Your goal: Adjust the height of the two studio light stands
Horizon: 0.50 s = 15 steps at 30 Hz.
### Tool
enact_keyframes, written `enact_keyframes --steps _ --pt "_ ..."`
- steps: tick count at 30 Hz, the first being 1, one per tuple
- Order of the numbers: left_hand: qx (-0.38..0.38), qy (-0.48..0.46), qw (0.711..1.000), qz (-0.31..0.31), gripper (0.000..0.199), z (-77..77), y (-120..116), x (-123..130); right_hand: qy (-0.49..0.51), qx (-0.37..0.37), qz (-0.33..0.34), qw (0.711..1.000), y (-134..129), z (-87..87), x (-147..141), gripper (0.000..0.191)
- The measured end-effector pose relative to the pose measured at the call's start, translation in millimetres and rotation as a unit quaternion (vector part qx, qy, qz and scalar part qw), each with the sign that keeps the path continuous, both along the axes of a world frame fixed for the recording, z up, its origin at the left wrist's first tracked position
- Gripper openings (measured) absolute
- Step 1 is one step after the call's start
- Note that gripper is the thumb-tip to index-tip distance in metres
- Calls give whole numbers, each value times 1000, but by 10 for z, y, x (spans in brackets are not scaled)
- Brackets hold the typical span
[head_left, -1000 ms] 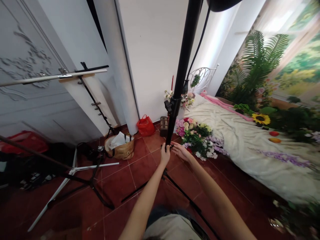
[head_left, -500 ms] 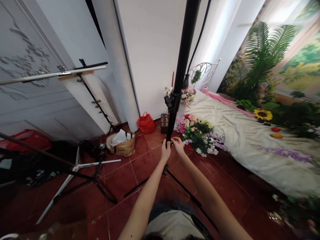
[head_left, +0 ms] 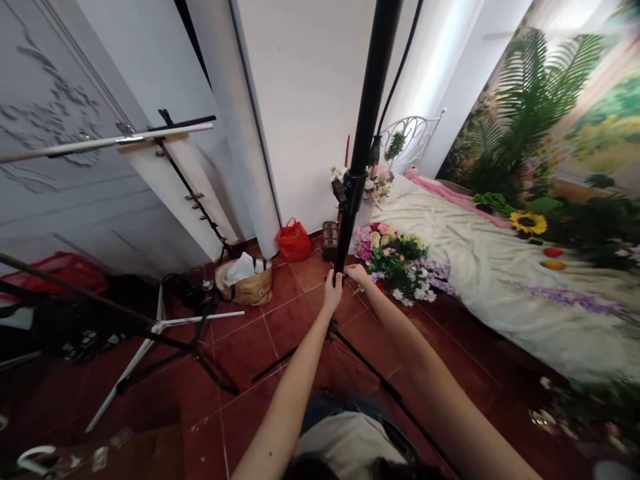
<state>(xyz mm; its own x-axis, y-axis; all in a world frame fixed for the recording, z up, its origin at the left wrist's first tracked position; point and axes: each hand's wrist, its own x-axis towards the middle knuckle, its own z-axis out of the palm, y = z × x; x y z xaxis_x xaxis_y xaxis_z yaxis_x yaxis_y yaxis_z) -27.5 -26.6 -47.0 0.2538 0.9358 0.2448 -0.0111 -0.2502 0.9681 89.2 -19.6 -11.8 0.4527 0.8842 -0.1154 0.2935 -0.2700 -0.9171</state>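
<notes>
A black light stand (head_left: 367,113) rises in front of me, slightly tilted, its legs spread on the red tiled floor. My left hand (head_left: 333,288) is wrapped round its lower pole. Just to the right, my right hand (head_left: 356,272) is closed at the side of the pole, level with the left, its fingers pinched at a small part that I cannot make out. Higher up the pole sits a black clamp knob (head_left: 340,191), which neither hand touches. A black cable (head_left: 404,60) hangs beside the upper pole.
A bed with a cream blanket (head_left: 480,287) stands at right, with artificial flowers (head_left: 383,247) beside it. Behind the stand are a red bag (head_left: 294,241) and a small chest (head_left: 330,240). A wicker basket (head_left: 250,287) and other stands' legs (head_left: 200,317) are at left.
The view has shifted slightly. My right hand's fingers have closed more and its wrist has turned beside the pole. My left hand keeps its hold.
</notes>
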Motion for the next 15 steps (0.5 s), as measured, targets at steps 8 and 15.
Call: enact_keyframes --steps 8,15 --pt "0 -23 999 -23 43 38 -13 -19 121 62 -57 989 -258 -177 -163 34" --pt "8 -28 999 -31 43 92 -16 -51 272 115 -62 953 -297 -486 -252 51"
